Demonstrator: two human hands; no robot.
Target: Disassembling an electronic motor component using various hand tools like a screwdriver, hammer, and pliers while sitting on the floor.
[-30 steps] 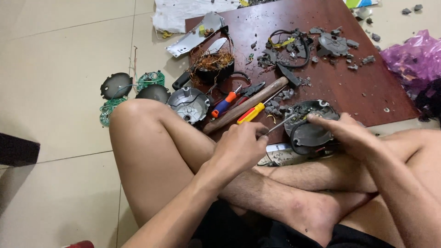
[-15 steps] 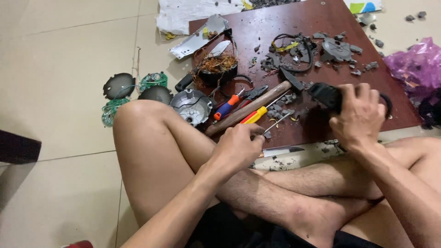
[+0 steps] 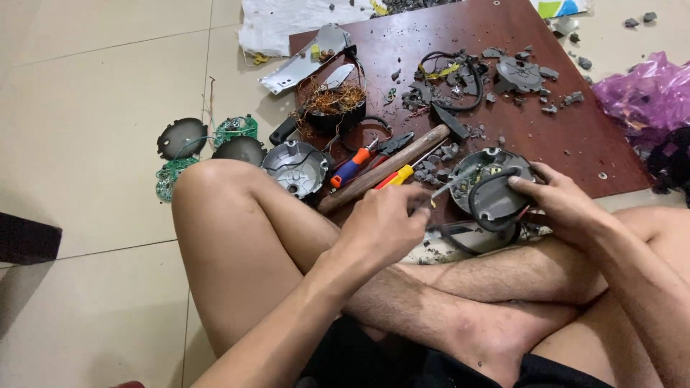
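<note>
I sit cross-legged on a tiled floor before a dark red board (image 3: 546,136). My right hand (image 3: 560,205) grips a round grey motor housing (image 3: 492,183) with black wires at the board's near edge. My left hand (image 3: 384,223) is closed around a thin screwdriver (image 3: 445,190) whose tip points into the housing. A wooden-handled hammer (image 3: 388,165) lies just beyond my left hand, beside a yellow-handled screwdriver (image 3: 395,176) and orange-and-blue pliers (image 3: 356,162).
A black bowl of tangled copper wire (image 3: 330,104), a grey round cover (image 3: 295,165), broken plastic bits and a black cable (image 3: 460,68) lie on the board. Green circuit boards (image 3: 233,129) and dark discs (image 3: 182,136) sit on the floor left. A purple bag (image 3: 647,93) lies right.
My right hand has brought the motor housing back down toward my legs from the raised position further right. The left hand now points the screwdriver into it.
</note>
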